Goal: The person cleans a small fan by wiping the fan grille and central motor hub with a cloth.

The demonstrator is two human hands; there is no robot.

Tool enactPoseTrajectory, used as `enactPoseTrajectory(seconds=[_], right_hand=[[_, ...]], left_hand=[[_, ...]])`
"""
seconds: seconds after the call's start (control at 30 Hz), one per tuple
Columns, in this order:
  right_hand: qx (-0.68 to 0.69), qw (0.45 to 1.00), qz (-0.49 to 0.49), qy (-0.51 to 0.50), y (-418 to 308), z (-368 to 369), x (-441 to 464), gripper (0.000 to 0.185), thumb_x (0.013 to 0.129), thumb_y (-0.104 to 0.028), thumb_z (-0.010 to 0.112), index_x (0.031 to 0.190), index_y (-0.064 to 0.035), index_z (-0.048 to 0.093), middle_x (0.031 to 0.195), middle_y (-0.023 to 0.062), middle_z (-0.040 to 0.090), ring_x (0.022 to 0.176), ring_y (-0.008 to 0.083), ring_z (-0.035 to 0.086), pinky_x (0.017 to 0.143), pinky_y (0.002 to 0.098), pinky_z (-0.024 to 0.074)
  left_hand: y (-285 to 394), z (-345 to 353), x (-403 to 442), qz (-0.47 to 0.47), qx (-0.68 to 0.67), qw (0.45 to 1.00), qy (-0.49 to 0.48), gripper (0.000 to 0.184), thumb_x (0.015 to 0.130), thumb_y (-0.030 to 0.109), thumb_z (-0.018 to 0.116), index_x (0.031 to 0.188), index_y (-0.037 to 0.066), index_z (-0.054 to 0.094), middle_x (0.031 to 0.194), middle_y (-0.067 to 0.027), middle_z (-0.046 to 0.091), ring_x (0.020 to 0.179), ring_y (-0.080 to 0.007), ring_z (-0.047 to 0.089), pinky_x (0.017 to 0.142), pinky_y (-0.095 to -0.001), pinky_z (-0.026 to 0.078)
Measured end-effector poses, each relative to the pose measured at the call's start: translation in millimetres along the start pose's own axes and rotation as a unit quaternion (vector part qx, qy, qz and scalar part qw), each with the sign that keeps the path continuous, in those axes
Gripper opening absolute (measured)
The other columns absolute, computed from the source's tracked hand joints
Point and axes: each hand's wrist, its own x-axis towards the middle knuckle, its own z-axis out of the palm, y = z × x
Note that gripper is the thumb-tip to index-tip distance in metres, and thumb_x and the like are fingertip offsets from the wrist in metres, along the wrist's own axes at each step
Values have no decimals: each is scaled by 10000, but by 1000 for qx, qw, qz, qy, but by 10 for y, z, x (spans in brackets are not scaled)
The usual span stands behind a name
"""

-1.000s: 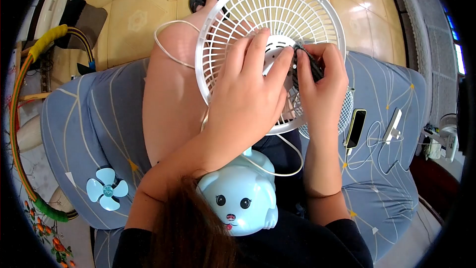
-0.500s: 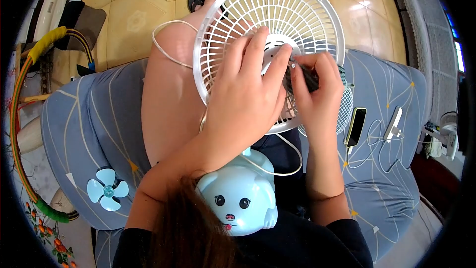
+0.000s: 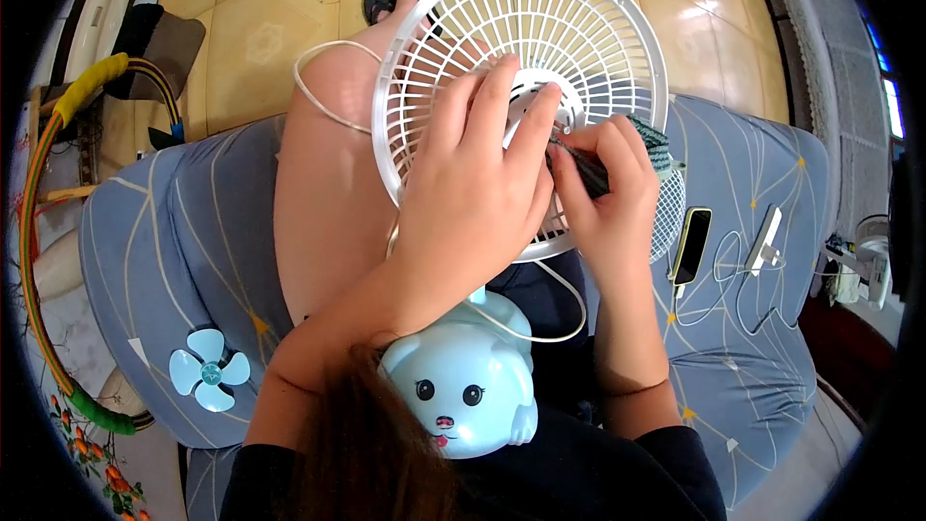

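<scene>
A white round fan grille [image 3: 521, 29] with a hub [image 3: 569, 96] rests tilted over my lap. My left hand [image 3: 477, 169] lies across it, fingers stretched out and spread over the bars and the hub's edge; its thumb is mostly hidden. Close beside it, my right hand [image 3: 612, 174] is closed in a pinch on a dark green striped cloth [image 3: 651, 143], part of which is bunched against the hub. Below the grille sits a light blue dog-shaped fan base [image 3: 473, 400] against my body. A white cord [image 3: 333, 46] loops out from behind the grille.
A light blue fan blade [image 3: 209, 370] lies on the grey patterned sofa cover [image 3: 145, 251] at left. On the right are a phone [image 3: 693, 246], a white power strip [image 3: 765, 239] with cables and a checked, rounded item [image 3: 669, 217]. A taped hoop [image 3: 31, 222] stands at far left.
My right hand has shifted slightly left and down along the hub with the cloth, and more of the striped cloth shows behind its fingers. The left hand has barely moved.
</scene>
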Motion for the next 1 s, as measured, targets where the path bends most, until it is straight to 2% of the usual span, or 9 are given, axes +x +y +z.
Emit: enactPoseTrajectory(seconds=[0.13,0.33,0.53,0.63,0.87,1.0], right_hand=[[-5,999,-16,48,57,60,160,130,863,29,758,970,16,685,882,154,620,777,335,638,706,394,527],[-3,997,12,79,52,105,146,128,865,29,761,967,23,684,893,160,630,782,331,645,711,387,529],[6,1000,13,-11,-42,-5,-16,151,845,26,769,975,6,695,875,150,617,764,331,632,688,388,515],[15,1000,10,-8,-28,8,27,142,845,15,764,969,-2,698,869,148,614,760,339,628,689,400,511],[27,998,17,56,-18,114,261,106,883,1,743,980,13,701,891,168,639,801,355,657,738,406,535],[11,996,34,76,-23,128,247,105,887,8,739,983,17,696,890,162,647,811,337,662,747,396,536]], left_hand=[[-20,2,7,-4,3,1000,0,541,824,103,739,1346,-7,645,1398,-239,553,1205,-391,553,1038,-463,503],[-15,-15,-3,-3,-2,1000,-4,539,821,104,744,1340,-9,650,1394,-239,554,1206,-391,552,1034,-459,504],[-15,3,-10,1,-6,1000,8,532,829,109,743,1339,-12,651,1386,-235,561,1195,-391,561,1037,-458,503],[-24,1,-5,0,-5,1000,9,533,831,109,740,1342,-13,650,1389,-234,560,1200,-390,560,1043,-459,499],[-60,2,-6,-10,2,1000,7,551,824,107,740,1352,-17,644,1401,-236,548,1225,-388,546,1052,-460,494],[-16,-34,-3,-41,-37,998,-13,512,896,57,680,1406,36,633,1472,-212,541,1285,-416,521,1101,-492,457]])
